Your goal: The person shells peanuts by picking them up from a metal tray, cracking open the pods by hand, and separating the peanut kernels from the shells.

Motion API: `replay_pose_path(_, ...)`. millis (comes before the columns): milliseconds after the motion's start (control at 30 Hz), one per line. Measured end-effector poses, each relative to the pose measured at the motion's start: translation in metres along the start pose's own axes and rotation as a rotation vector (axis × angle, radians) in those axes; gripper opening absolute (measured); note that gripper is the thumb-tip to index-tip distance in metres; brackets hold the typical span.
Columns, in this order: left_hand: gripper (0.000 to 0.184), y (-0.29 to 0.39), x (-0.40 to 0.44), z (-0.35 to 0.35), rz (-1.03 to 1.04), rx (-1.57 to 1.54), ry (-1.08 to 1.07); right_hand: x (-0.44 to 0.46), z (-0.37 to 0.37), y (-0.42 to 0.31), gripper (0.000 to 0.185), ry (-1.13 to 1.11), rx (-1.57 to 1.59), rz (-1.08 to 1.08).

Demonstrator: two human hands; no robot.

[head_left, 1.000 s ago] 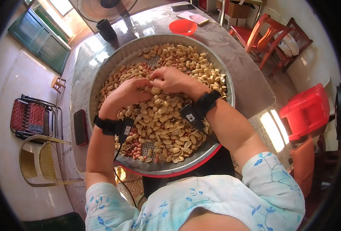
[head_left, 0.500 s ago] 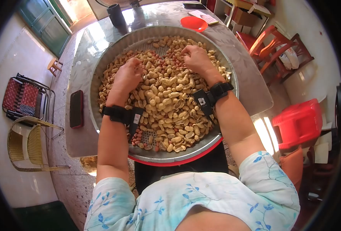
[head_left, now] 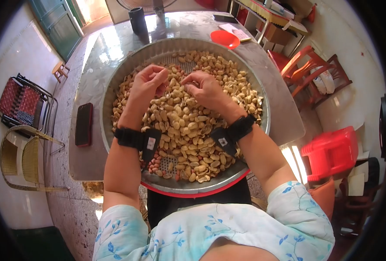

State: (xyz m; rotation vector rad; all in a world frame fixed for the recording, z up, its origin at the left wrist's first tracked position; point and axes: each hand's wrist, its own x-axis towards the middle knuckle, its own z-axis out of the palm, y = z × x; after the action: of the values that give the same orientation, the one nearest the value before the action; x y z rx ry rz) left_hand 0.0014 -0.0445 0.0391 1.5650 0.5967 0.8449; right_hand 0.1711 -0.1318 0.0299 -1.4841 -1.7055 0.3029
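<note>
Peanuts [head_left: 186,122] lie heaped below my left grip [head_left: 147,84] and right grip [head_left: 207,89], now closer together over one patch. Both are curled; whether holding anything, I cannot tell.

Right hand [head_left: 205,92] drawn back inward, gap to left hand [head_left: 147,85] narrowed

Daylight glows in the doorway [head_left: 92,11] beyond and left of the fingers [head_left: 159,77], laying white glare across the worktop [head_left: 98,71]; sunlit floor [head_left: 294,165] burns out to their near right. Fisheye curvature bends the surroundings within black corners.
</note>
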Motion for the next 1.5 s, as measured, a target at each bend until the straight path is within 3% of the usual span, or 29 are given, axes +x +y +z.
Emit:
replay_pose_path(67, 0.015, -0.003, 0.000, 0.007, -0.069, -0.379, 0.004, 0.002, -0.004, -0.012, 0.012, -0.093, 0.384, 0.274)
replay_pose_path(200, 0.012, -0.011, 0.004, 0.008, -0.114, -0.661, -0.138, 0.006, 0.012, -0.002, 0.017, 0.093, 0.631, 0.179)
replay_pose_path(267, 0.012, -0.009, 0.002, 0.011, -0.112, -0.676, -0.093, 0.006, 0.008, -0.004, 0.016, 0.061, 0.653, 0.200)
replay_pose_path(333, 0.012, -0.007, 0.000, 0.015, -0.129, -0.599, -0.056, 0.004, 0.005, -0.008, 0.014, 0.007, 0.949, 0.442)
replay_pose_path(433, 0.011, -0.008, 0.000, 0.020, -0.148, -0.661, -0.079, 0.002, 0.007, -0.011, 0.014, -0.011, 1.215, 0.517)
replay_pose_path(600, 0.011, -0.023, 0.000, 0.023, -0.134, -0.680, -0.160, 0.000, 0.008, -0.014, 0.017, -0.017, 1.100, 0.402)
replay_pose_path(700, 0.011, -0.020, -0.003, 0.034, -0.150, -0.640, -0.116, 0.001, 0.014, -0.010, 0.016, 0.127, 1.095, 0.441)
replay_pose_path(767, 0.011, -0.020, -0.006, 0.040, -0.061, -0.343, -0.020, 0.000, 0.012, -0.008, 0.017, 0.118, 1.053, 0.441)
replay_pose_path(867, 0.010, -0.022, -0.007, 0.046, 0.030, -0.194, 0.035, 0.001, 0.013, -0.008, 0.018, 0.127, 0.981, 0.436)
replay_pose_path(1000, 0.008, -0.024, -0.008, 0.055, 0.131, -0.183, 0.110, -0.002, 0.012, -0.010, 0.018, 0.106, 0.933, 0.495)
replay_pose_path(1100, 0.005, -0.019, -0.011, 0.057, 0.083, -0.117, 0.081, -0.001, 0.017, -0.006, 0.017, 0.117, 0.917, 0.460)
replay_pose_path(1333, 0.011, -0.009, -0.014, 0.059, 0.086, -0.152, 0.090, -0.002, 0.026, -0.012, 0.018, 0.160, 0.994, 0.364)
replay_pose_path(1500, 0.017, -0.001, -0.018, 0.059, -0.085, -0.467, 0.087, -0.004, 0.025, -0.023, 0.020, 0.161, 0.981, 0.331)
